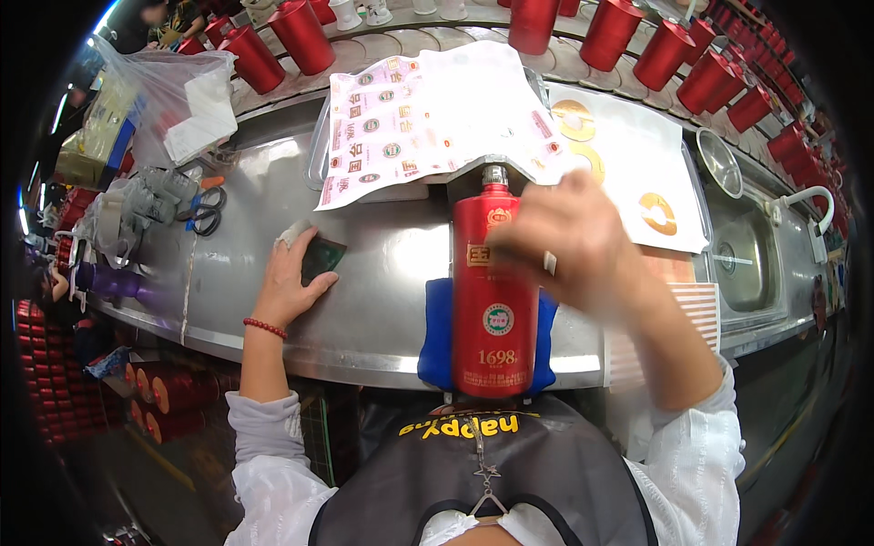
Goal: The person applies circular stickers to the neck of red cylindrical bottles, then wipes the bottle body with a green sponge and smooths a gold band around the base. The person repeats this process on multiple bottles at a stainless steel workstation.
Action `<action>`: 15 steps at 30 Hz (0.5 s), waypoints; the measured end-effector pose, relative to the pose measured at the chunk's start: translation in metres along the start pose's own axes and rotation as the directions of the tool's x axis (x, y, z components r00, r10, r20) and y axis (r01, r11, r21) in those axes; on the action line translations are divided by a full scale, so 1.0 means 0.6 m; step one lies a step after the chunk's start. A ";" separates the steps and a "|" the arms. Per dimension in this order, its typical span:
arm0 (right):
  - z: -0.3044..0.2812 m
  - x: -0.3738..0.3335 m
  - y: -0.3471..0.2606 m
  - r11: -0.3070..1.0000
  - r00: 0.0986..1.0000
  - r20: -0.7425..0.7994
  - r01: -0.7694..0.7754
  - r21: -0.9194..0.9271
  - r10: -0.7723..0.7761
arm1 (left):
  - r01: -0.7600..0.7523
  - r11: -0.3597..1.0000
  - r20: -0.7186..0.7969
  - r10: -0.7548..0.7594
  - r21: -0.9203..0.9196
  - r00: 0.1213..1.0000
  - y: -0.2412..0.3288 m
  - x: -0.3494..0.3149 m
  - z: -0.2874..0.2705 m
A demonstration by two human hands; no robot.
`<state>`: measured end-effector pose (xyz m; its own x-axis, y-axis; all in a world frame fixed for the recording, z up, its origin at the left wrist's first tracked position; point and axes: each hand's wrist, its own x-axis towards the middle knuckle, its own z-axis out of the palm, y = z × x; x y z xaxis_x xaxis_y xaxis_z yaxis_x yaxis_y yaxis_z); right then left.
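A red bottle [496, 287] with a grey metallic neck lies in front of me, its base toward my body, on a blue pad [437, 332] at the table's near edge. Over the bottle's right side is my right hand [578, 246], curled and smeared by motion; whether it touches the bottle I cannot tell. My left hand [289, 273], with white wrap on a fingertip and a red bead bracelet at the wrist, rests on the metal table to the left. Between its thumb and fingers sits a dark green flat piece [323, 257].
Printed label sheets [373, 127] lie beyond the bottle. Gold ring-shaped stickers [660, 214] on white sheets are at right, before a sink [746, 273]. Scissors [209, 209] and plastic bags [173, 100] occupy the left. Red bottles [614, 35] line a conveyor behind.
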<state>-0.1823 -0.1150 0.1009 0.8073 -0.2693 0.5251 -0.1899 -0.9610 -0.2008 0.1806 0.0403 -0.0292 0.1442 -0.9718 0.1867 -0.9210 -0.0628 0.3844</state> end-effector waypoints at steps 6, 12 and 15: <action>0.009 0.024 0.044 0.863 0.942 0.222 -0.322 0.391 0.251 | -0.227 0.965 -0.181 0.248 0.129 0.952 -0.027 0.004 0.013; 0.010 0.003 0.003 0.823 0.848 -0.147 -0.428 0.374 0.509 | -0.065 0.366 -0.275 -0.557 -0.928 0.783 0.031 0.041 -0.002; 0.031 -0.050 -0.014 0.473 0.646 -0.067 -0.479 0.740 0.760 | 0.063 -0.039 0.073 -0.583 -0.997 0.809 0.176 0.070 -0.010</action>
<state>-0.1944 -0.0978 0.0714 0.3399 -0.9087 0.2423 -0.0630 -0.2790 -0.9582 0.0912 -0.0058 0.0245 0.6271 -0.7664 -0.1393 0.4055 0.1685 0.8984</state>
